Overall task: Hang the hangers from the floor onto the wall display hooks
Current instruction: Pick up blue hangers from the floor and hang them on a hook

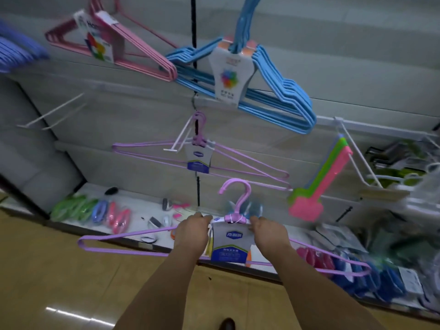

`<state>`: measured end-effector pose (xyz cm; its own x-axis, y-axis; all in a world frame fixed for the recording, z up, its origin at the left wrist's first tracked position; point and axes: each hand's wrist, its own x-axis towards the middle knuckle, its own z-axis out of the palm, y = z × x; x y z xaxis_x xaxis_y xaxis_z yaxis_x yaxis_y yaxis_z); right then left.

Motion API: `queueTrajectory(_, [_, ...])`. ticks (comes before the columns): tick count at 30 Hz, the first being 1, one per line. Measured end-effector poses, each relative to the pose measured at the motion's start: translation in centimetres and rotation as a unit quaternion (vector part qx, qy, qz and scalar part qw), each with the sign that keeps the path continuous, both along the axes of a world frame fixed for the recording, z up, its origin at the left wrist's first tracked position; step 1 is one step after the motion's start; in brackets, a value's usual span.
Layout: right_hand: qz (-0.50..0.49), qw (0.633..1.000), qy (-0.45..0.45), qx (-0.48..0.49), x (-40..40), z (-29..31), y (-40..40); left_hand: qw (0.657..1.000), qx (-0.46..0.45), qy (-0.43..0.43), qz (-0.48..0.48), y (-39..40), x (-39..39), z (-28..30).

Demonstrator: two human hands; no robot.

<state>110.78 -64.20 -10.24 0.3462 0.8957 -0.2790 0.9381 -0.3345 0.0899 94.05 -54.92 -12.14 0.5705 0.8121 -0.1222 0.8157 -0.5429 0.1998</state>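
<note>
Head view, and both hands are up at centre frame on a purple hanger pack. Left hand grips the pack's left shoulder just beside the label card, fingers curled over the top wire. Right hand grips the right shoulder on the other side of the card, fingers curled round it too. The pack sits level between them, its hook pointing up, free in the air, touching no peg. Straight above, in mid-frame, a second purple pack hangs on a white peg on the wall panel. Higher up, a blue pack hangs at upper centre, and a pink pack at upper left. An empty white peg juts out at middle left. At right, pink and green swatters hang from a wire rack. Low shelf behind the hands carries coloured clips and small items, blurred. Tiled floor fills the lower left.
</note>
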Motion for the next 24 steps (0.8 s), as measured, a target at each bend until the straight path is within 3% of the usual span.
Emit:
queueTrajectory(11, [0.031, 0.999, 0.029, 0.002, 3.2, 0.2, 11.6, 0.999, 0.002, -0.002, 0.036, 11.0, 2.6, 0.1])
queueTrajectory(17, [0.039, 0.999, 0.024, 0.009, 3.3, 0.3, 17.8, 0.993, -0.002, -0.078, 0.091, 16.2, 2.5, 0.2])
queueTrajectory(21, [0.052, 0.998, 0.024, 0.014, 2.6, 0.3, 20.5, 0.976, -0.051, -0.141, 0.159, 18.9, 1.9, 0.4])
queueTrajectory(24, [0.041, 0.999, 0.012, 0.025, 1.9, 0.2, 22.4, 0.965, -0.028, -0.194, 0.177, 20.1, 1.2, 0.3])
